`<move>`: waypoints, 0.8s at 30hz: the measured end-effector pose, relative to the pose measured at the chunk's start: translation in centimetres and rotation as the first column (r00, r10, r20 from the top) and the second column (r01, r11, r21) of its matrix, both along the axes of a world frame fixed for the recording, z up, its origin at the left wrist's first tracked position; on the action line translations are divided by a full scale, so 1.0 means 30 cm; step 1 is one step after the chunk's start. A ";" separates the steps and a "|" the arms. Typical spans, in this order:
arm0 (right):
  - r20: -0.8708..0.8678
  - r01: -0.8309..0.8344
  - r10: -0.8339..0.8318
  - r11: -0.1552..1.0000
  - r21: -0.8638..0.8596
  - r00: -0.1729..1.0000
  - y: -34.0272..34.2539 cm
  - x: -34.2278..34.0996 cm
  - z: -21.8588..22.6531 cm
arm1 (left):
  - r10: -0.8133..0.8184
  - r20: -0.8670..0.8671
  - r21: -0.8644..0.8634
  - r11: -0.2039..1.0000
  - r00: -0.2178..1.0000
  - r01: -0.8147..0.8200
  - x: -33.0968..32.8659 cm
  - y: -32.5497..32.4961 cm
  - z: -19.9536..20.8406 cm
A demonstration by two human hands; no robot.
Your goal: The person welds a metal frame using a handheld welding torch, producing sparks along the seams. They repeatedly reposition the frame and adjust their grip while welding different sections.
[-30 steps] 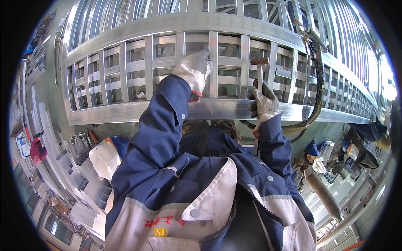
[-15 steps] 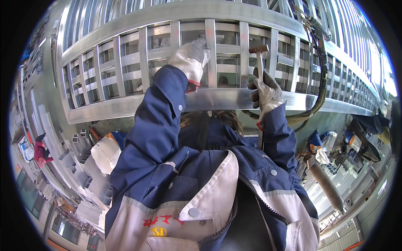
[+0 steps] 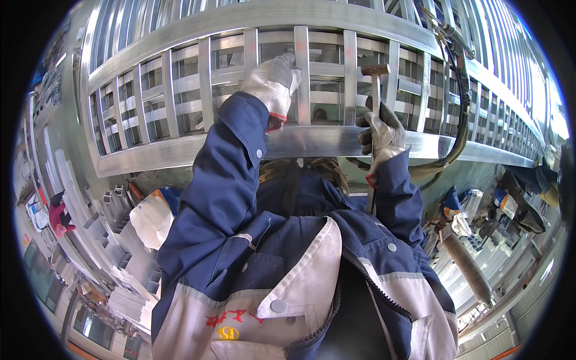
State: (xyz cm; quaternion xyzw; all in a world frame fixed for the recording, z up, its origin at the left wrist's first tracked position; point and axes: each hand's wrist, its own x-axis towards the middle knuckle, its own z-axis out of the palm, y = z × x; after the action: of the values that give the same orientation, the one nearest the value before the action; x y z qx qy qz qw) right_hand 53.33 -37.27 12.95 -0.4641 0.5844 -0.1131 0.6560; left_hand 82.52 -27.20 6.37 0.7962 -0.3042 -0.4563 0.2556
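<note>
My right hand (image 3: pixel 384 133), in a grey and white work glove, is closed around the handle of a hammer (image 3: pixel 375 90). Its brown, rusty-looking head points up, and the handle's far end shows below the wrist. The hammer head hangs over the slatted metal frame (image 3: pixel 312 142), apart from the nearest bars as far as I can see. Over the same frame, my left hand (image 3: pixel 273 82) is gloved too, with its fingers curled close beside an upright metal bar (image 3: pixel 302 78). Whatever those fingertips grip is hidden by the glove.
More slatted metal frames (image 3: pixel 144 24) lie beneath and beyond. A dark hose (image 3: pixel 462 114) drapes over the frame on the right and loops below its near edge. Metal profiles (image 3: pixel 114 240) lie at the left, beside a white bag (image 3: pixel 153 221). A person in red (image 3: pixel 60 217) is far left.
The hammer has shifted very slightly to the right in my right hand. My left hand stays in place by the bar.
</note>
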 end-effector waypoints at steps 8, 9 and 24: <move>-0.025 -0.154 0.157 0.984 0.083 0.987 0.125 -0.036 0.073 | 0.044 -0.088 0.077 0.996 0.995 -0.038 0.010 -0.021 -0.008; 0.016 -0.159 0.159 0.981 0.112 0.987 0.148 -0.033 0.068 | 0.039 -0.088 0.081 0.996 0.995 -0.032 0.011 -0.022 -0.012; 0.106 -0.191 0.168 0.945 0.267 0.980 0.221 -0.010 0.078 | 0.219 -0.243 0.060 0.976 0.945 -0.211 -0.003 -0.011 0.036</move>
State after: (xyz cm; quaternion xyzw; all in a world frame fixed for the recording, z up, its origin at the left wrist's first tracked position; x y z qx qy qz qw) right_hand 53.04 -30.64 15.29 -0.4144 0.5225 0.0107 0.7451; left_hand 82.45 -27.53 7.45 0.7656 -0.1735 -0.5266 0.3264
